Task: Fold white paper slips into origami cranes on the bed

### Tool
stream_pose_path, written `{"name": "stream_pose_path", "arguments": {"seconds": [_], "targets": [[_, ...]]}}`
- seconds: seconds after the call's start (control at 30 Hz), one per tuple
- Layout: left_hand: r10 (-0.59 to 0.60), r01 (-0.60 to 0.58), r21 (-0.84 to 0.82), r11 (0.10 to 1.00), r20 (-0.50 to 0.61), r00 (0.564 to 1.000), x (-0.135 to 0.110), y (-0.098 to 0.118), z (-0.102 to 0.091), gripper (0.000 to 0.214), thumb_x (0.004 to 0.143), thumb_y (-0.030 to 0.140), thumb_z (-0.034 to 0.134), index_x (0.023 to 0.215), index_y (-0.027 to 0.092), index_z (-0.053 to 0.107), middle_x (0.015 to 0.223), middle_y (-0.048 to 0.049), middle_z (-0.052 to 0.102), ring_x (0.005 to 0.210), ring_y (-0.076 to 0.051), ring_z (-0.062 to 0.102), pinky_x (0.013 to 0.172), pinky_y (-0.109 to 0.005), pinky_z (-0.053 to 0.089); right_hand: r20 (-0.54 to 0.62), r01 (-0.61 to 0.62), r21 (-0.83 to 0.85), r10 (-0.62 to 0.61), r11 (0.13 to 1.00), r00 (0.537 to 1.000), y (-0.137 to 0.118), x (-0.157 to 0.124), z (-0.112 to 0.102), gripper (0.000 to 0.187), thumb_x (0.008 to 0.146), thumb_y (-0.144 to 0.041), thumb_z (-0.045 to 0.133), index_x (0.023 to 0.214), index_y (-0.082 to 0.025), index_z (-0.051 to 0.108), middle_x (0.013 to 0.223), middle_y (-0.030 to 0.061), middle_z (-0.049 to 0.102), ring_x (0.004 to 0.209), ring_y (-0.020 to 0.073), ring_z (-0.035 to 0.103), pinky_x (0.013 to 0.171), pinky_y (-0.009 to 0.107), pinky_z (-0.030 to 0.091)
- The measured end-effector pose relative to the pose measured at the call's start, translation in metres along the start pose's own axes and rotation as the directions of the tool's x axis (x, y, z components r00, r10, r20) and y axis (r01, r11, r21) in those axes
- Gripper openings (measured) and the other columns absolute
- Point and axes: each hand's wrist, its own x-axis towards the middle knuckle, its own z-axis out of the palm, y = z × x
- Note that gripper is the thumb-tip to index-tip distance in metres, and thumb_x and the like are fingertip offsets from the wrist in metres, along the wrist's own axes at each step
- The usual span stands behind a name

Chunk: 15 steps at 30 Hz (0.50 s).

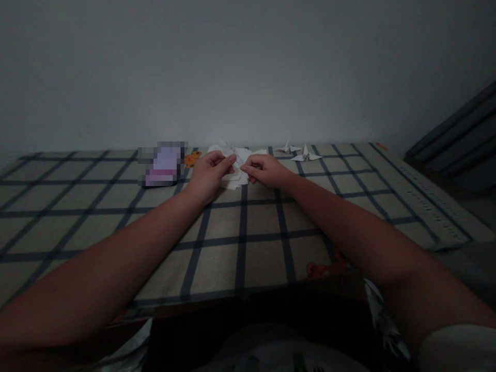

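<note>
My left hand (211, 170) and my right hand (264, 169) meet over the far part of the table, thumbs and fingers pinched. Between the fingertips is a small piece of white paper (238, 166), apparently folded. Its outline blends with the loose white sheets (232, 183) lying below and behind it, so its exact shape is hard to make out. To the right of my right hand, two folded paper cranes, one farther back (288, 149) and one nearer (306, 155), rest on the cloth with their wings spread.
A phone (165, 163) with a lit, partly blurred screen lies left of my left hand. A checked cloth (259, 222) with dark stripes covers the table. A pale wall (248, 72) rises behind it. Dark folded fabric (461, 134) hangs at the right.
</note>
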Motion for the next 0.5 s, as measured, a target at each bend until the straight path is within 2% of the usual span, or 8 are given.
{"name": "stream_pose_path", "arguments": {"seconds": [0.2,0.37,0.5], "targets": [[0.023,-0.024,-0.032,0.999,-0.028,0.999,-0.0001,-0.0034,0.0002,0.037,0.073,0.052,0.086,0.078,0.019,0.069,0.069,-0.0002,0.064,0.062,-0.012,0.056,0.062,-0.025,0.045,-0.043,0.002,-0.062,-0.005,0.998,0.999,-0.0008,0.0002,0.0006,0.032,0.098,-0.039,0.057,0.073,-0.019,0.053,0.065,-0.0004,0.06,0.063,0.0123,0.055,0.066,0.026,0.042],[0.045,-0.046,-0.036,0.998,-0.043,0.998,0.0021,-0.0055,-0.0009,0.04,0.073,0.055,0.084,0.08,0.019,0.069,0.068,0.0002,0.064,0.063,-0.012,0.057,0.062,-0.025,0.046,0.025,0.021,-0.085,-0.019,0.996,1.0,-0.0008,-0.0008,-0.0006,0.027,0.097,-0.037,0.056,0.079,-0.017,0.057,0.067,-0.0004,0.061,0.064,0.0128,0.057,0.066,0.026,0.042],[0.036,-0.039,-0.058,0.998,-0.047,0.998,0.003,-0.0053,-0.0006,0.04,0.072,0.054,0.086,0.077,0.019,0.068,0.068,0.0002,0.063,0.063,-0.011,0.057,0.062,-0.023,0.047,0.022,0.061,-0.097,-0.059,0.993,0.998,-0.0002,-0.0012,-0.0012,0.028,0.096,-0.037,0.058,0.077,-0.017,0.056,0.067,-0.0006,0.06,0.063,0.0123,0.056,0.066,0.026,0.041]]}}
